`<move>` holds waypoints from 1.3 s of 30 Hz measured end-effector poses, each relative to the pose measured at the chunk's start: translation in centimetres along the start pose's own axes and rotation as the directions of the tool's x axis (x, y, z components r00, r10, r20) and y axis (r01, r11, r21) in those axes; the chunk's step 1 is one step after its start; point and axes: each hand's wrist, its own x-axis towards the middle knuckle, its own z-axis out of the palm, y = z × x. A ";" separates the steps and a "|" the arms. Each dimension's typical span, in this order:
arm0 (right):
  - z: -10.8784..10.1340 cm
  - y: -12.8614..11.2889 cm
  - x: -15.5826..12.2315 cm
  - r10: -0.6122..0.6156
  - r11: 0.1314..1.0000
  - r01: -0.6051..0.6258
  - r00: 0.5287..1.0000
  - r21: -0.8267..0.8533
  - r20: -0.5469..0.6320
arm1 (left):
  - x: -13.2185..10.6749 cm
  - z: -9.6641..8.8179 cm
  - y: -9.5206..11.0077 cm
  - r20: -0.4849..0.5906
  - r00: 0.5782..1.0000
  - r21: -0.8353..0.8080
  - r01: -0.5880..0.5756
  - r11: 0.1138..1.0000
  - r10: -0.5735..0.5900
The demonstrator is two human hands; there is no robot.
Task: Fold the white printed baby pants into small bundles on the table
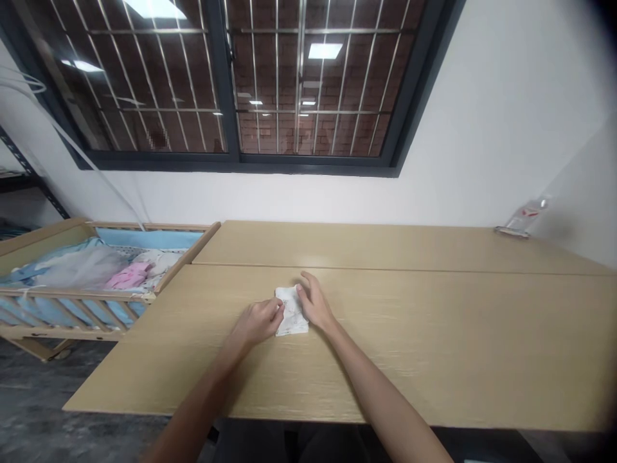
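White cloth point(292, 312), folded small, lies on the wooden table point(434, 347) just below the middle of the frame, between my two hands. It looks soft, thin and light, so I judge it will crease and slide easily on the smooth top; the edges and corners are the places to pinch it, with a flat palm to keep the folds from springing apart.

My left hand point(259, 321) comes in from the lower left, forearm stretched forward, fingers curled with the tips touching the cloth's left edge; whether they actually pinch it I cannot tell. My right hand point(314, 305) reaches in from the lower right, flat and open, fingers pressing on the cloth's right side.

Farther off, at the left of the frame, a wooden crib point(96, 302) stands beside the table with pink and blue bedding inside. At the far right edge of the table a small clear bag point(523, 218) rests near the wall. Above, a barred window point(231, 83) fills the upper part of the frame.
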 end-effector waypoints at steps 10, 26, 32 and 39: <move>-2.3 -5.5 -1.8 -0.278 0.960 0.268 0.860 0.085 0.428 | -6.9 7.2 8.9 -0.260 0.951 0.270 0.240 0.933 -0.170; -2.2 -3.3 1.5 -0.142 0.955 0.294 0.565 -0.037 0.813 | -6.3 7.1 8.9 -0.197 0.949 0.258 0.293 0.921 -0.246; -1.1 -1.3 4.0 -0.069 0.952 0.275 0.627 -0.138 0.776 | -6.2 7.2 8.6 -0.176 0.950 0.256 0.297 0.920 -0.258; -0.9 -0.8 3.6 -0.034 0.967 0.201 0.707 -0.154 0.706 | -6.4 6.9 8.7 -0.168 0.954 0.258 0.285 0.923 -0.248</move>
